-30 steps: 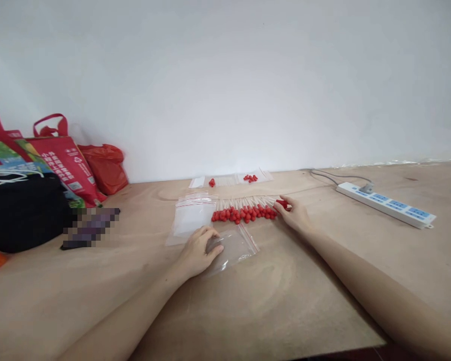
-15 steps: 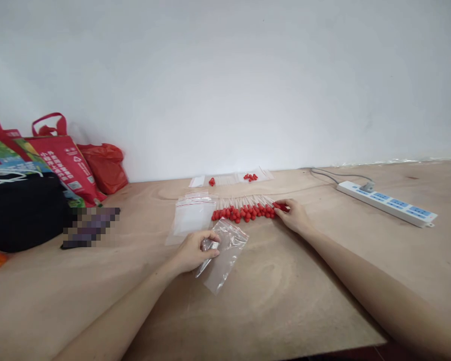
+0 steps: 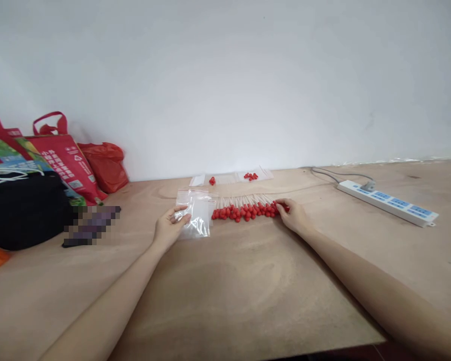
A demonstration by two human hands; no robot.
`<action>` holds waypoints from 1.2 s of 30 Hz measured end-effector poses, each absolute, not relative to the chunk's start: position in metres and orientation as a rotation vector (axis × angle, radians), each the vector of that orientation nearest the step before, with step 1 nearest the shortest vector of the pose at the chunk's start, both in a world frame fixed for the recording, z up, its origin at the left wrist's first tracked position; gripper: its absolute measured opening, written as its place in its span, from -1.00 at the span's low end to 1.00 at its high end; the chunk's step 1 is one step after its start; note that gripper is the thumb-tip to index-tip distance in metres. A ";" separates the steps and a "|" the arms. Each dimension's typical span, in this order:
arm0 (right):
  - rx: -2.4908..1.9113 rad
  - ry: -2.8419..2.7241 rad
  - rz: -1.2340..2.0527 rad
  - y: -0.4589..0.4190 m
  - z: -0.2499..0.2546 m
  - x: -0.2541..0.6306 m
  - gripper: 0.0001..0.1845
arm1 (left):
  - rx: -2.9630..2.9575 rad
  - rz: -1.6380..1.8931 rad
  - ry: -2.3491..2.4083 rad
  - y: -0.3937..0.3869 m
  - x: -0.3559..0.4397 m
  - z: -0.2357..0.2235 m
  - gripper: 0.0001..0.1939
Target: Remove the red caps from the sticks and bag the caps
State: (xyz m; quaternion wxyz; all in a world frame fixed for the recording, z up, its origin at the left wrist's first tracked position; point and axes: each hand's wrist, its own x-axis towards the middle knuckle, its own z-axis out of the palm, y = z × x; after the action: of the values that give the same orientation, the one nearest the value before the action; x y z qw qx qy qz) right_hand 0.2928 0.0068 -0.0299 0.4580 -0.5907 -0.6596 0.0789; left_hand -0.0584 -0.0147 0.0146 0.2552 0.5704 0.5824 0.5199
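My left hand (image 3: 168,226) has its thumb and fingers closed on a clear zip-lock bag (image 3: 199,226). This bag lies over or just above other flat zip-lock bags (image 3: 211,198), left of a row of white sticks with red tips (image 3: 240,212). The sticks lie side by side with their red ends towards me. At the row's right end, my right hand (image 3: 295,215) has its fingertips bent round some of the red tips. How many it grips is hidden by the fingers.
Behind the row lie bags with red-tipped sticks (image 3: 250,176) near the wall. A white power strip (image 3: 389,202) with a grey cable stands at the right. On the left are a red shopping bag (image 3: 69,165), a red plastic bag (image 3: 104,168), a black bag (image 3: 26,213) and a blurred-out dark object (image 3: 92,226).
My left hand has moved left and away from me, carrying the clear bag from in front of the row onto or over the other bags. My right hand has barely moved.
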 end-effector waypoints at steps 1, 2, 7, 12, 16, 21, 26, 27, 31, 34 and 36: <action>-1.464 -1.631 0.192 0.006 -0.030 0.293 -0.74 | 1.617 1.386 1.628 -0.009 -0.063 0.011 -0.44; -1.468 -1.632 0.194 0.006 -0.030 0.292 -0.75 | 1.708 1.353 1.675 -0.005 -0.066 0.007 -0.49; -1.427 -1.591 0.228 0.006 -0.031 0.292 -0.76 | 1.984 1.271 1.818 0.007 -0.075 0.001 -0.71; -1.387 -1.625 0.190 0.007 -0.032 0.292 -0.75 | 2.452 0.857 1.955 -0.007 -0.066 0.004 -0.63; -1.383 -1.624 0.135 0.004 -0.031 0.290 -0.73 | 2.538 0.268 1.809 -0.022 -0.053 0.006 -0.50; -1.385 -1.641 0.064 0.001 -0.029 0.289 -0.75 | 2.452 0.046 1.816 -0.020 -0.053 0.007 -0.43; -1.291 -1.657 -0.102 -0.002 -0.027 0.287 -0.77 | 2.534 0.200 1.829 -0.016 -0.060 0.007 -0.46; -1.254 -1.667 -0.157 -0.004 -0.025 0.285 -0.78 | 2.577 0.281 1.838 -0.017 -0.060 0.007 -0.47; -0.984 -1.863 -0.211 -0.025 -0.016 0.269 -0.77 | 2.779 0.628 1.692 -0.030 -0.048 0.013 -0.52; -0.779 -2.159 -0.049 -0.045 -0.008 0.254 -0.67 | 2.851 0.655 1.368 -0.048 -0.030 0.016 -0.55; -0.697 -2.337 0.081 -0.053 -0.005 0.246 -0.59 | 2.823 0.555 1.200 -0.060 -0.018 0.017 -0.56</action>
State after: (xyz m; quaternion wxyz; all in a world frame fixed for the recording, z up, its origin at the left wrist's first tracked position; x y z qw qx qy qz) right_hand 0.2459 -0.0532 -0.0053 0.3438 -0.2682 -0.8994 0.0313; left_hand -0.0179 -0.0599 0.0170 0.0124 0.9055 0.3849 0.1781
